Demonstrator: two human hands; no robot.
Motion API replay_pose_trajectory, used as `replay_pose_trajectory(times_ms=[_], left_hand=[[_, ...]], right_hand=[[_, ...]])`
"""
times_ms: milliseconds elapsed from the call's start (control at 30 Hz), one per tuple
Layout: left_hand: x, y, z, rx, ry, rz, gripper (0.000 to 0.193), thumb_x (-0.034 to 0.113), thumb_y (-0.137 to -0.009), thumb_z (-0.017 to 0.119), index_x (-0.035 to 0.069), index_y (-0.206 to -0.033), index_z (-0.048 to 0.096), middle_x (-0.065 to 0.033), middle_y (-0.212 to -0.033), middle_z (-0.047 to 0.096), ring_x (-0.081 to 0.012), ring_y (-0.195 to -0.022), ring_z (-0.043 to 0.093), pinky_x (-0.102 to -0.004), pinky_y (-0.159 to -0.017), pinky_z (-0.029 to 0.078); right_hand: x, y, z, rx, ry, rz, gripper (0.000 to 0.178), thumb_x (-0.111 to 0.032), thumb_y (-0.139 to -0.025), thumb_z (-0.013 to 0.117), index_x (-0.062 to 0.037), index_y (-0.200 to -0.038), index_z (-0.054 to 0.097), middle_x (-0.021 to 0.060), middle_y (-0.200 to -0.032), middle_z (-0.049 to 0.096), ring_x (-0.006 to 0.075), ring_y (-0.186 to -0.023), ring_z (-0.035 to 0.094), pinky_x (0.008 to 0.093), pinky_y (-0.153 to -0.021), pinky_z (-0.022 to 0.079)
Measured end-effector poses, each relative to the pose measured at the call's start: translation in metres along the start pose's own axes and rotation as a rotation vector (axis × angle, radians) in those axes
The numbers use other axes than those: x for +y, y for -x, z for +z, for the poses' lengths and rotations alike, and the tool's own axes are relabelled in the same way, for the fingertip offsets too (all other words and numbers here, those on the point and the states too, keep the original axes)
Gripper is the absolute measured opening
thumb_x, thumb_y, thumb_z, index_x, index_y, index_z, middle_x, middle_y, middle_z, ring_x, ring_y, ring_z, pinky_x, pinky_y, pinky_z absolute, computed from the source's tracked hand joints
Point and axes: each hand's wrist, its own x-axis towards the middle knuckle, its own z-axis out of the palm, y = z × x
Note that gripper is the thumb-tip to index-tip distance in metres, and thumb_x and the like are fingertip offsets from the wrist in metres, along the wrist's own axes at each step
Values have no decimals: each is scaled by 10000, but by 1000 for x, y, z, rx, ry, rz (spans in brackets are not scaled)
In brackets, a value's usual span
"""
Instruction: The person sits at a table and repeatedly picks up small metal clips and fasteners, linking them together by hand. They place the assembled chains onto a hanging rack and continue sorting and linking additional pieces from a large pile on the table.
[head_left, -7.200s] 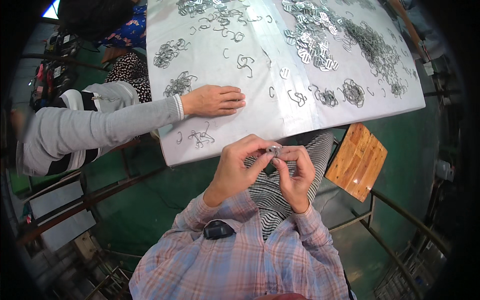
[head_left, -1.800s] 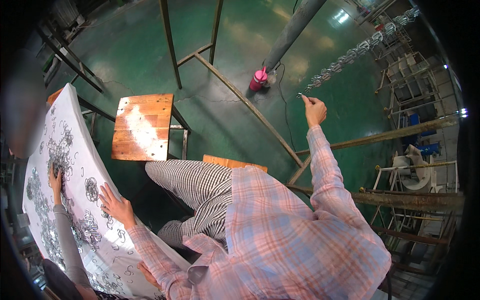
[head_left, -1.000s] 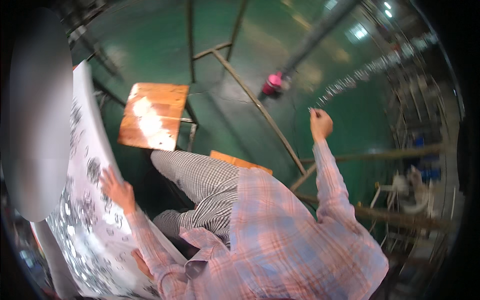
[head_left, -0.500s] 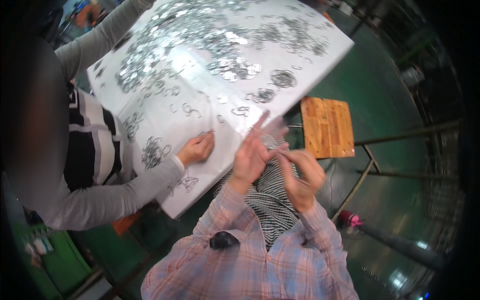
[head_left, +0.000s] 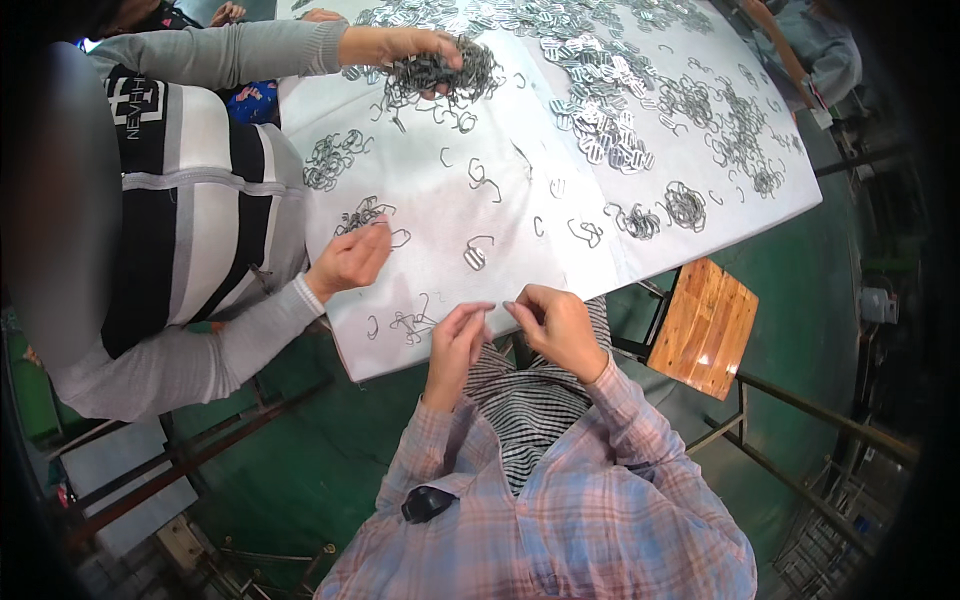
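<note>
Just ahead of the left hand (head_left: 458,352), a metal buckle with a wire hook (head_left: 475,256) lies on the tabletop (head_left: 528,270), white surface between. The right hand (head_left: 556,328) faces the left across a narrow gap at the near edge; both bring thumb and fingers together, holding what, if anything, I cannot tell. Loose hooks (head_left: 411,324) lie left, a stool (head_left: 704,328) right.
</note>
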Motion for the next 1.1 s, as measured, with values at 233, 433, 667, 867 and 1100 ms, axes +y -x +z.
replay_pose_trajectory(times_ms=[233,433,667,867,1100], left_hand=[[-23,7,-5,293,-537,264,202,75,-900,634,48,-1096,677,29,-661,537,-11,-496,353,-201,-435,258],[11,-36,4,484,-1059,653,261,75,-777,740,45,-1033,698,-30,-711,573,-77,-546,431,-268,-489,343],[14,-76,4,402,-1072,513,346,82,-718,787,32,-1038,667,-33,-824,611,-70,-534,452,-245,-503,379],[23,-76,2,336,-1024,445,462,10,-735,765,101,-1179,675,32,-819,573,5,-505,360,-188,-449,299],[15,-79,-1,317,-883,439,443,-1,-742,760,60,-1171,671,49,-837,533,7,-516,321,-172,-470,272]], right_hand=[[61,-68,5,231,-256,-28,226,-202,-876,674,15,-811,671,177,-626,610,300,-522,588,370,-518,440],[78,-54,-6,277,-119,18,95,-100,-826,671,-8,-851,679,161,-744,668,304,-646,648,366,-601,494],[96,-41,19,490,108,-313,194,-65,-793,656,-101,-981,688,68,-757,599,267,-630,565,361,-591,441],[90,-45,24,258,487,-335,503,-93,-798,554,-110,-1300,580,56,-863,550,214,-687,587,359,-605,460],[99,-39,5,194,578,-236,496,-107,-808,553,-26,-1297,559,50,-873,563,196,-728,615,352,-603,484]])
